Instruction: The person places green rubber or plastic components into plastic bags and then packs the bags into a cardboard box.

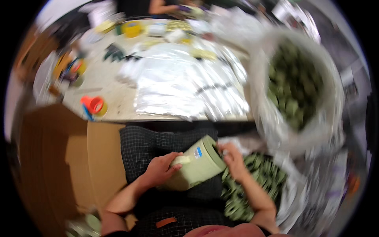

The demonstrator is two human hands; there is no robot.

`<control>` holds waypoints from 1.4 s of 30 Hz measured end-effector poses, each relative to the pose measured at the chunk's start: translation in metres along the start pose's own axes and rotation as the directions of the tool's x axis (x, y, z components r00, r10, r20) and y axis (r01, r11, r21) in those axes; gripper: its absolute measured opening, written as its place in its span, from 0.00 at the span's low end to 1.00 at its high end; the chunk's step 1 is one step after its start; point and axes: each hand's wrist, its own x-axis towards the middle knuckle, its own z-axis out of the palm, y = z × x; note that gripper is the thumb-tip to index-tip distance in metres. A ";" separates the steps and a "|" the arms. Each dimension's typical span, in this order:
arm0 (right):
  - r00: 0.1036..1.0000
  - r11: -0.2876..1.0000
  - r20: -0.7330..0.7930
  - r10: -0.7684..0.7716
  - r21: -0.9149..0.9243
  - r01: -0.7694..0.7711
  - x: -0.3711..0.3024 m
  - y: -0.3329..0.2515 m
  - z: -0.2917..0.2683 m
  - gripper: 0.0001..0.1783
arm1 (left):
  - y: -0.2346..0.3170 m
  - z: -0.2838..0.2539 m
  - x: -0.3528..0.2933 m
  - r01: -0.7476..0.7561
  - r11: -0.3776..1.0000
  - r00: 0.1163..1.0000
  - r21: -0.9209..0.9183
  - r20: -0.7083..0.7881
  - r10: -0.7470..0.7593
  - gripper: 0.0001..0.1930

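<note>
I see the tub [197,166] low at centre frame, tilted, mouth up-right. My left hand [161,170] cups its base, fingers wrapped; right hand [233,160] pinches at the mouth.

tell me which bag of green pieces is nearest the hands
The clear bag of green pieces in the lap, touching the right hand; the big bag stands farther off.

both hands [161,170] [233,160] curled, gripping
</note>
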 end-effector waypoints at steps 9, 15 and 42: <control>0.793 0.818 -0.602 -0.098 -0.502 -0.280 -0.037 0.077 -0.109 0.20 | -0.003 -0.003 0.003 0.201 0.972 0.979 -0.117 0.010 -0.201 0.19; 0.754 0.319 -0.614 -0.233 -0.781 -0.537 0.106 0.135 -0.261 0.35 | -0.001 -0.008 0.007 0.261 0.957 0.961 -0.124 -0.058 -0.270 0.16; 0.340 0.837 -0.771 -0.539 -0.537 0.109 0.063 0.011 -0.258 0.20 | -0.005 -0.022 0.009 0.334 0.920 0.939 -0.204 0.159 -0.305 0.23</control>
